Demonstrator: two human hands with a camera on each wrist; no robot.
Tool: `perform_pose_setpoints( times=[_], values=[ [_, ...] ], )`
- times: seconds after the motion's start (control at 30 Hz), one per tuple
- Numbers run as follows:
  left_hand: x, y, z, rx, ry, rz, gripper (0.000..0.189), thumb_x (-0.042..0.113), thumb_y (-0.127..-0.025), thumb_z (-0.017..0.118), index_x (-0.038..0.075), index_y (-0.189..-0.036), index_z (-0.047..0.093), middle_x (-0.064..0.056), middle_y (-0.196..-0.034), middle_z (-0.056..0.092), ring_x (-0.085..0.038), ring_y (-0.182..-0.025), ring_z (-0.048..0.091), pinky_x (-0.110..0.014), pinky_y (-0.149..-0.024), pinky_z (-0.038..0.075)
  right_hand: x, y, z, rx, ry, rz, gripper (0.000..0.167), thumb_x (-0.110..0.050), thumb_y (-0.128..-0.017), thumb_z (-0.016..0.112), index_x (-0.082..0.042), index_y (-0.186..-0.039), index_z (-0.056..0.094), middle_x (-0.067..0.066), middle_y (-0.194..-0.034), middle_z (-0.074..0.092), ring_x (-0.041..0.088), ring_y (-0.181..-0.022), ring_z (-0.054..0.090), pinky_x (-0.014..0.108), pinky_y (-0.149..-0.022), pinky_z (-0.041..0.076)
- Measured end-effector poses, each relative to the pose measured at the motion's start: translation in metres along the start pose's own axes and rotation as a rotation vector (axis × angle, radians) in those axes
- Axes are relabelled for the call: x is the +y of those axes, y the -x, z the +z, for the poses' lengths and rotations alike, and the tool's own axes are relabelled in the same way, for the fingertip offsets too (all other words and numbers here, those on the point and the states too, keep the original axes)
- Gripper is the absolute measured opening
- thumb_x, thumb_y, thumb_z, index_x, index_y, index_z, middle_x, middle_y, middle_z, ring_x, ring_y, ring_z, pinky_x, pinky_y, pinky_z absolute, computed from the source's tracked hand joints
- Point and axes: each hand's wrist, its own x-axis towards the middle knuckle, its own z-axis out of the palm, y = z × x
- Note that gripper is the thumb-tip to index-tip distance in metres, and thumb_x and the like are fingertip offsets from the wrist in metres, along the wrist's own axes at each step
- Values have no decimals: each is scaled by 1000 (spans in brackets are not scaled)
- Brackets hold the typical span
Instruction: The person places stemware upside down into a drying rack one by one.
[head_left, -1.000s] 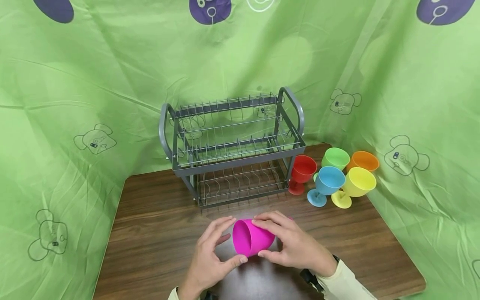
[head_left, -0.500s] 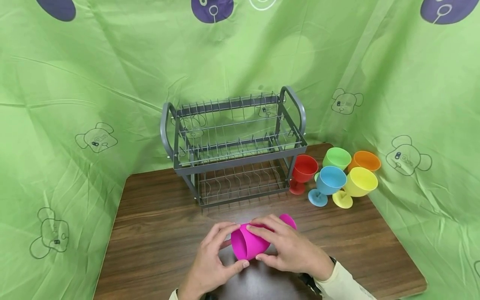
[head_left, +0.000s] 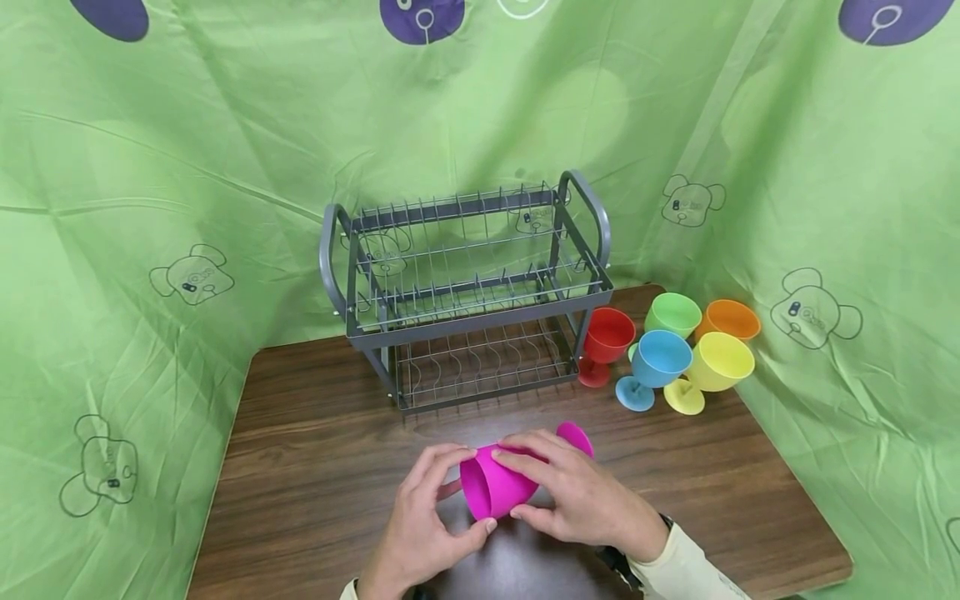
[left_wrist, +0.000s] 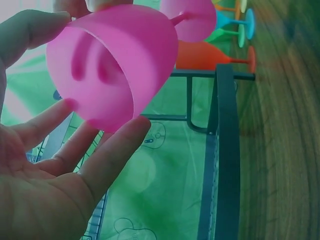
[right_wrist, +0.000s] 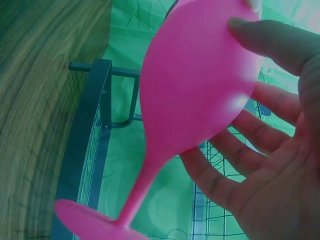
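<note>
Centrally, you hold a pink goblet, its surface smooth with a soft sheen, its thin-walled, rounded bowl narrowing to a slender stem and a flat, round foot. Behind it stands a two-tier rack of flat dark-grey bars, looped end handles and thin wire. Beneath, the table shows brown wood grain; around it hangs creased green cloth printed with animal heads. Just to the rack's right, five cups of similar stemmed form stand upright in a cluster: a red cup, a green cup, an orange cup, a blue cup and a yellow cup. The goblet lies tipped sideways between your hands, its mouth facing your left hand and its foot projecting beyond your right hand. Your left thumb and fingers, parted by the width of the mouth, grip the rim from opposite sides; your right thumb and fingers curve around the bowl and grip it.
</note>
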Motion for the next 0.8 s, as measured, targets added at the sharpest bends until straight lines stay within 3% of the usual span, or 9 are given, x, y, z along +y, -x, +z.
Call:
perform_pose_setpoints(
  times=[0.37,0.57,0.8],
  values=[
    [-4,1,-2,74,-9,12,77,18,-72,96,17,-140,60,-5,-136,58,-21,-119,68,-34,-82,66,-2,3,-4,101,-39,64,59,-32,-90,86,-19,-143,65,2,-144,62,17,-129,61,34,-97,63],
    [-6,1,-1,137,30,51,80,13,-69,97,11,-140,59,-10,-136,57,-20,-121,66,-35,-82,66,-3,4,-4,243,-110,73,49,-30,-92,85,-15,-136,70,6,-137,65,19,-122,64,21,-103,57],
    [-8,-1,2,205,118,102,85,2,-65,97,1,-140,57,-22,-137,54,-20,-128,61,-37,-84,66,-4,4,0,394,-210,94,51,-12,-81,91,-10,-129,72,13,-131,67,24,-118,66,15,-107,51]
  ],
)
